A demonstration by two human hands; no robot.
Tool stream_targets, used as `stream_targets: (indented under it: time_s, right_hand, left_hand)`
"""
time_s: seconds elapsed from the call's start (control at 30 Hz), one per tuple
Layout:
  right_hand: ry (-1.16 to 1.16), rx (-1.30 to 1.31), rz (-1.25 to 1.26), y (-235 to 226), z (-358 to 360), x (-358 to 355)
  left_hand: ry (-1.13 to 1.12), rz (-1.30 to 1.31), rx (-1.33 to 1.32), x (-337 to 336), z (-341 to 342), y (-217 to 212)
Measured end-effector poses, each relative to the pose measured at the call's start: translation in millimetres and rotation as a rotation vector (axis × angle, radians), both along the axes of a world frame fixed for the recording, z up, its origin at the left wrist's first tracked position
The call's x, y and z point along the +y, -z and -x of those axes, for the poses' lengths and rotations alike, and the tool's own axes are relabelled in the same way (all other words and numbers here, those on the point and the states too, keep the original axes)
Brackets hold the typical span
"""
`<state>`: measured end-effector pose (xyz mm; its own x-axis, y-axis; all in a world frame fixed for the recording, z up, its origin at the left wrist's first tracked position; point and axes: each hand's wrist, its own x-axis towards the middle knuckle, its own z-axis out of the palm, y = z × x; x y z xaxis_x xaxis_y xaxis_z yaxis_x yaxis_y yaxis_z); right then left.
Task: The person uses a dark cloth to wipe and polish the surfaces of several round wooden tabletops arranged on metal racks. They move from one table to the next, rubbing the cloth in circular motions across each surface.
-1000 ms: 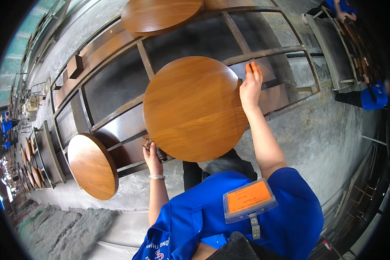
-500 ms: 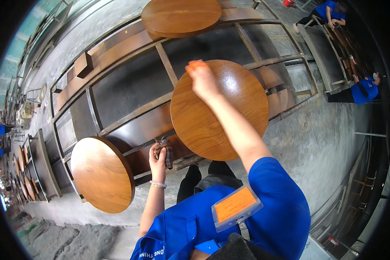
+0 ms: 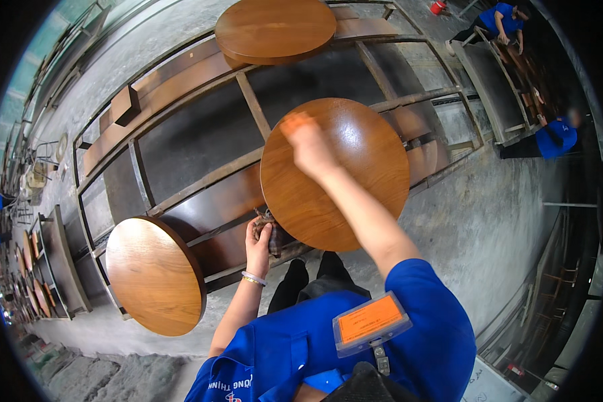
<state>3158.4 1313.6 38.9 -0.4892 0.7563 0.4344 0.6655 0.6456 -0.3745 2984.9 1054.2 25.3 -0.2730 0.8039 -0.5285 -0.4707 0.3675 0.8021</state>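
A round brown wooden tabletop (image 3: 365, 194) with a glossy finish lies in front of me on a metal frame. My right hand (image 3: 309, 149) is over its upper left part, closed on a small orange pad (image 3: 292, 123). Motion blurs the pad, and I cannot tell its exact kind. Just off the tabletop's lower left edge, my left hand (image 3: 258, 244) grips a crumpled dark plaid rag (image 3: 275, 242). Its fingers and thumb pinch the cloth, part of which hangs down.
A second round tabletop (image 3: 151, 275) rests at the left, a third (image 3: 275, 30) at the far side. The long metal rack (image 3: 214, 171) carries brown boards (image 3: 214, 204) and a small wooden block (image 3: 123, 107). Co-workers in blue stand at the far right beside another rack (image 3: 492, 87).
My right hand has moved slightly left and nearer across the tabletop with the orange pad. The left hand with the rag has shifted right, closer to the tabletop's edge.
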Motion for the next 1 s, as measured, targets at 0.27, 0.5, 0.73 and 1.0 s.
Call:
stream_targets:
  time_s: [0.27, 0.5, 0.73, 1.0]
  right_hand:
    - [0.381, 0.045, 0.113, 3.6, -22.0, -25.5]
    - [0.007, -0.012, 0.091, 2.8, 10.9, -72.7]
    - [0.738, 0.000, 0.067, -1.8, -109.4, -23.0]
    - [-0.092, 0.108, 0.221, -12.8, 24.8, -174.4]
  left_hand:
    - [0.039, -0.009, 0.022, 3.6, 3.0, 0.4]
    - [0.032, 0.007, 0.041, 4.7, 4.7, -0.6]
    - [0.026, 0.011, 0.049, 2.6, 4.1, -1.5]
    - [-0.023, 0.056, -0.098, 1.9, 3.8, 3.2]
